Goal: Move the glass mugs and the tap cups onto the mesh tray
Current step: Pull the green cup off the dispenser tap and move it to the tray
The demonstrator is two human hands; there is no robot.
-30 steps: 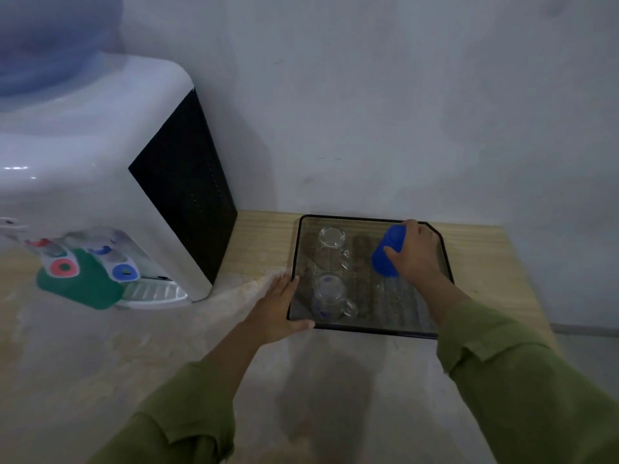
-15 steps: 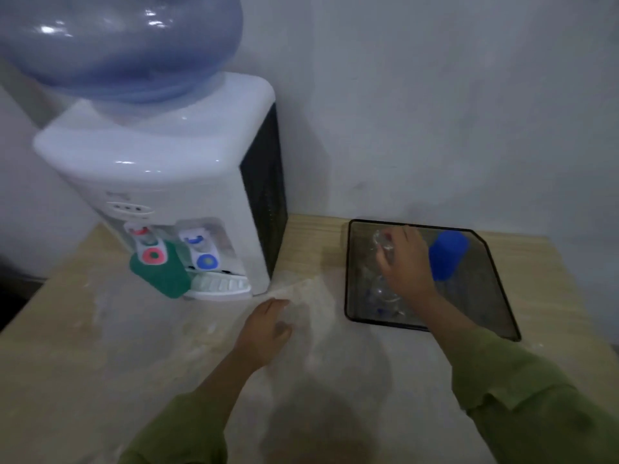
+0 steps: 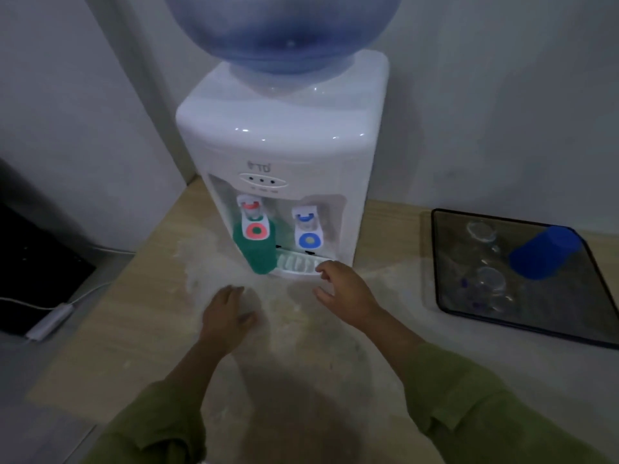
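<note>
My right hand (image 3: pixel 345 293) is hovering empty, fingers spread, just before the dispenser (image 3: pixel 284 169) drip grille; my left hand (image 3: pixel 227 316) is lying flat, holding nothing. The green cup (image 3: pixel 256 251) is hanging under the dispenser's red tap. Right of the dispenser, the mesh tray (image 3: pixel 438 296) is holding the blue cup (image 3: pixel 544 254) and two glass mugs (image 3: pixel 489 283).

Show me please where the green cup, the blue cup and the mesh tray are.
green cup (image 3: pixel 257 251): head view, middle of its side.
blue cup (image 3: pixel 542 253): head view, middle of its side.
mesh tray (image 3: pixel 549 326): head view, near rim.
</note>
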